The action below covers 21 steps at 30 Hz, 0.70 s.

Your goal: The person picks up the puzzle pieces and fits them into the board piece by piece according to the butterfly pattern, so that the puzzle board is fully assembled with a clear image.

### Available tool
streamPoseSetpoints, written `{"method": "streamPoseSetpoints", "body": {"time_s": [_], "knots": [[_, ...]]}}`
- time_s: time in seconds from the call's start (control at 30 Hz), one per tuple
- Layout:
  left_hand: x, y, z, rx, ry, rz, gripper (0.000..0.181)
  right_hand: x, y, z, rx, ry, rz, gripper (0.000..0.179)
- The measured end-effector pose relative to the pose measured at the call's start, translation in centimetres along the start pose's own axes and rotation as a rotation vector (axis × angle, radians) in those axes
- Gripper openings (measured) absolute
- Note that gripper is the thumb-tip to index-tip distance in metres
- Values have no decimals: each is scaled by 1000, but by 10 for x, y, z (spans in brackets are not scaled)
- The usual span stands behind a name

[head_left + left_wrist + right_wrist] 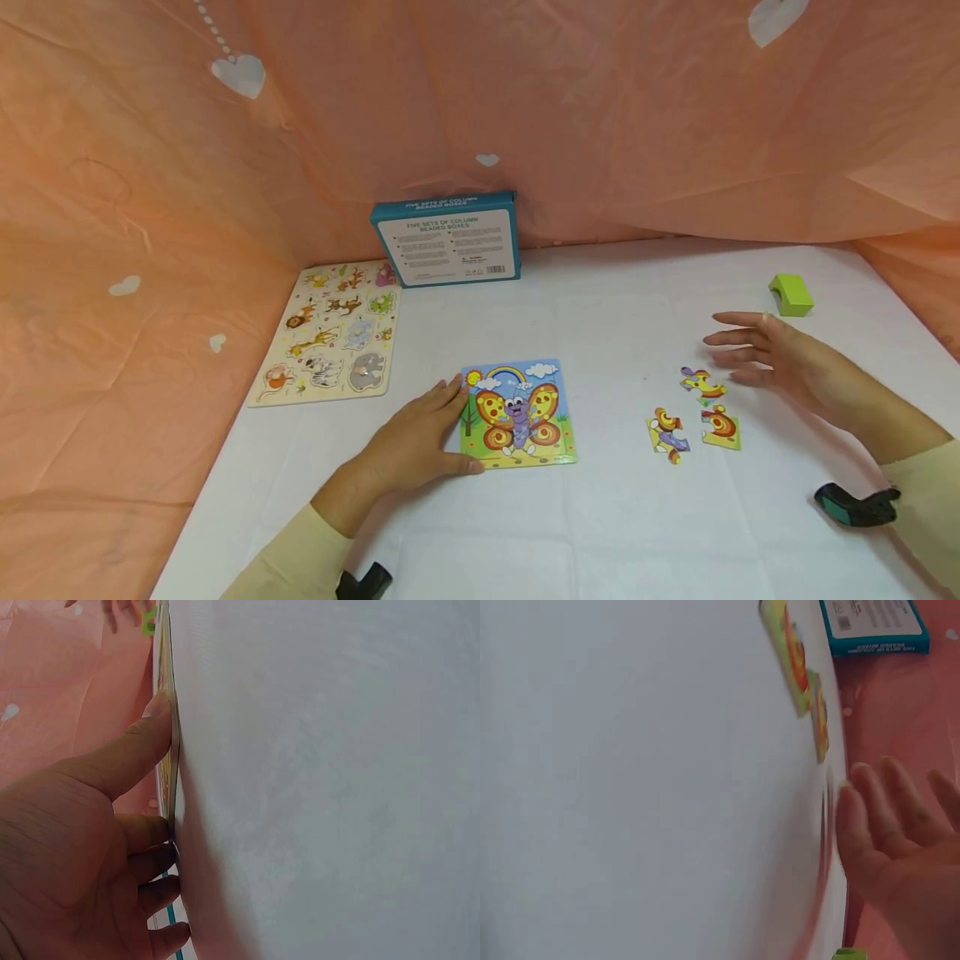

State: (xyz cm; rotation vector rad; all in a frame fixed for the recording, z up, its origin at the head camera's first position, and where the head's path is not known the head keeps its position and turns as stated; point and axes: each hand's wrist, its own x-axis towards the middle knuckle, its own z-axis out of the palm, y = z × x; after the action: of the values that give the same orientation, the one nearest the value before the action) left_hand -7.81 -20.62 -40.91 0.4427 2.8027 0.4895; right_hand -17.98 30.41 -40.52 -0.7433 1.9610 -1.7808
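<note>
A square puzzle board point(519, 414) with a butterfly picture lies flat on the white table. My left hand point(420, 437) rests at its left side, the thumb at the near left corner and the fingers along the left edge. The left wrist view shows that thumb point(131, 754) stretched along the board's side. My right hand point(776, 362) is held above the table with its fingers loosely extended and nothing in them. Just left of it lie three loose jigsaw pieces: a purple-tipped yellow one point(702, 385), one with an orange swirl point(722, 427) and a purple-and-yellow one point(667, 435).
A wooden animal peg puzzle point(341, 329) lies at the back left. Beside it a teal and white box point(450, 242) stands upright against the orange cloth backdrop point(600, 125). A green arch block point(792, 295) sits beyond my right hand.
</note>
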Motion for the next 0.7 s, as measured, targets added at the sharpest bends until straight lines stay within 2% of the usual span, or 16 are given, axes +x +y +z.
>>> {"method": "streamPoseSetpoints", "body": {"time_s": [0.13,0.23,0.27,0.4,0.53,0.7], "knots": [[-1,0,0,3,-1,1,108,-4,2,4,-254,8,163,50],[-1,0,0,3,-2,1,107,-4,2,9,-433,18,227,60],[-1,0,-1,3,-2,1,107,-3,2,11,-481,23,242,64],[-1,0,0,2,-3,0,107,2,4,18,-665,40,193,67],[-2,0,0,-4,0,2,107,7,3,22,-777,41,201,58],[-2,1,-1,-1,-1,5,107,11,0,26,-809,38,236,48]]}}
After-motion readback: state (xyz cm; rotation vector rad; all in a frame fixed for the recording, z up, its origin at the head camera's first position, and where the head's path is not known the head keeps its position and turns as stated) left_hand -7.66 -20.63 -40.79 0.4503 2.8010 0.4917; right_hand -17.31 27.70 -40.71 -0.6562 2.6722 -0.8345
